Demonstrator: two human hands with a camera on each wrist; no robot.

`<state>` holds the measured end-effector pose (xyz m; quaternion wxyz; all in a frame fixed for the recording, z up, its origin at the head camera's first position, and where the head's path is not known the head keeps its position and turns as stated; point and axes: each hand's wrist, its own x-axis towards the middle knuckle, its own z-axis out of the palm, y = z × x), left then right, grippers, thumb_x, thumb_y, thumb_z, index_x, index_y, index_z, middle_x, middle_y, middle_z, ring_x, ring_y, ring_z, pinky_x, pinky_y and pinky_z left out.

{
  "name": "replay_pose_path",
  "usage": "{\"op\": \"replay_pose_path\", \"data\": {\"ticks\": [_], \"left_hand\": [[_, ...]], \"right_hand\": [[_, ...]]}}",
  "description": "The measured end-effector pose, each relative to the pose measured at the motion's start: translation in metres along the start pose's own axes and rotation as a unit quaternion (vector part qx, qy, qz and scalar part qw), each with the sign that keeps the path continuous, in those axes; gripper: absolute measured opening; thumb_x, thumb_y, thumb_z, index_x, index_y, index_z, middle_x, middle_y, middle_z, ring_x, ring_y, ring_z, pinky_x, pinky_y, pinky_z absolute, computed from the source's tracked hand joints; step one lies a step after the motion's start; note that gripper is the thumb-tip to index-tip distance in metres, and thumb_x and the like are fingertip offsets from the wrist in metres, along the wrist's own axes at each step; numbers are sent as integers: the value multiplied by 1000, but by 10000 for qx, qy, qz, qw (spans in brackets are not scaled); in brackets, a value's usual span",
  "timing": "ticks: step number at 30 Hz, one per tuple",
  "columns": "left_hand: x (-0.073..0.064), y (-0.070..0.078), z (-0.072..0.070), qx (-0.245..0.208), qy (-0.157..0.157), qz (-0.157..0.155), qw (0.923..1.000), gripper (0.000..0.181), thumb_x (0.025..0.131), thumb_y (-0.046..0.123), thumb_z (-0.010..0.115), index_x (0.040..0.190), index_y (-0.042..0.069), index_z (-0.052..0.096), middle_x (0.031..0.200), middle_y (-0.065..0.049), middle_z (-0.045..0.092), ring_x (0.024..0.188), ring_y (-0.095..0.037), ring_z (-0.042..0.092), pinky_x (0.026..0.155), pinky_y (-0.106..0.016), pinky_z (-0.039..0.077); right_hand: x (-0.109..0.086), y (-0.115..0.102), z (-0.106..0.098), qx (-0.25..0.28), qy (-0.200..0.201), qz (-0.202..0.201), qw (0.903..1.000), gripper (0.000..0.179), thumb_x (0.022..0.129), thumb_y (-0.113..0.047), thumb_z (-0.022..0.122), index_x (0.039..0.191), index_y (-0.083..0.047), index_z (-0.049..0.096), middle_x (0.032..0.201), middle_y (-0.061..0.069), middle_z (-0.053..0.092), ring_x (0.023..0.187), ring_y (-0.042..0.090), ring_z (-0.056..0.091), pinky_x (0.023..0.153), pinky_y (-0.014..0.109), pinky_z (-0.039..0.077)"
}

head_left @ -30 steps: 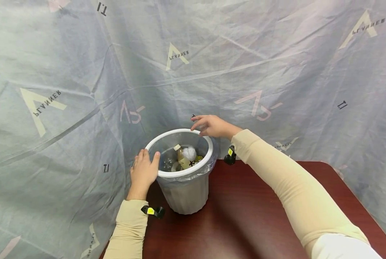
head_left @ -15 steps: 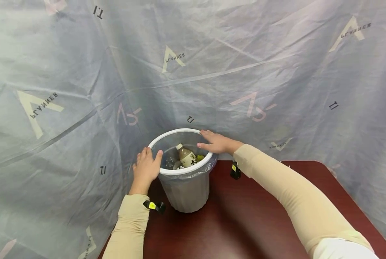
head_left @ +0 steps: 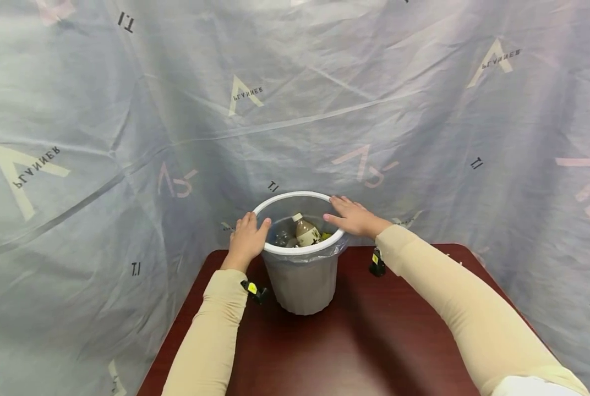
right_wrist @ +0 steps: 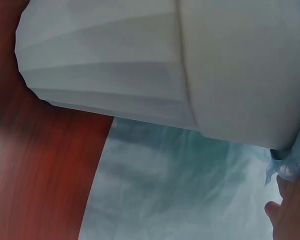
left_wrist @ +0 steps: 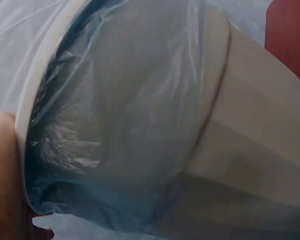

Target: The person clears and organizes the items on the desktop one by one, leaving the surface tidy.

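Observation:
A grey trash can (head_left: 302,283) with a white rim (head_left: 302,251) stands upright at the table's far side in the head view. A clear bag lines it and hangs over the outside, seen close in the left wrist view as a bluish bag (left_wrist: 125,110). My left hand (head_left: 246,239) grips the rim at the left, and my right hand (head_left: 354,215) grips it at the right. Inside lies a bottle (head_left: 306,231) with a white cap and pale label, beside clear plastic and something yellow-green (head_left: 326,236).
The dark red table (head_left: 320,357) reaches toward me from under the can. A grey printed sheet (head_left: 295,121) hangs behind and at the sides. Each wrist carries a small black camera, one the left wrist camera (head_left: 255,291).
My right hand has come down from above the far rim onto its right side. The white crumpled ball on the bottle has slipped from sight. The can has shifted right along with both hands.

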<state>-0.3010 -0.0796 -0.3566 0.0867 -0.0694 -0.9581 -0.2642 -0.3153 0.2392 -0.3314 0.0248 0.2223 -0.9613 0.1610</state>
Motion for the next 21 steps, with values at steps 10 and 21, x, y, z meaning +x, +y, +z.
{"op": "replay_pose_path", "data": {"ticks": [10, 21], "left_hand": [[22, 39, 21, -192, -214, 308, 9991, 78, 106, 59, 26, 161, 4, 21, 167, -15, 18, 154, -39, 10, 119, -63, 13], [15, 26, 13, -1502, 1147, 510, 9807, 65, 108, 51, 25, 165, 25, 5, 171, -3, -7, 155, -37, -4, 119, -64, 3]], "right_hand": [[-26, 33, -18, -97, 150, 527, 9984, 87, 104, -64, 28, 161, 0, 13, 168, 19, 13, 155, 38, 4, 121, 60, 3], [-46, 61, -32, 568, 1679, 470, 9830, 78, 107, -56, 26, 161, -1, 18, 165, 26, 15, 151, 46, 13, 117, 66, 12]]}}
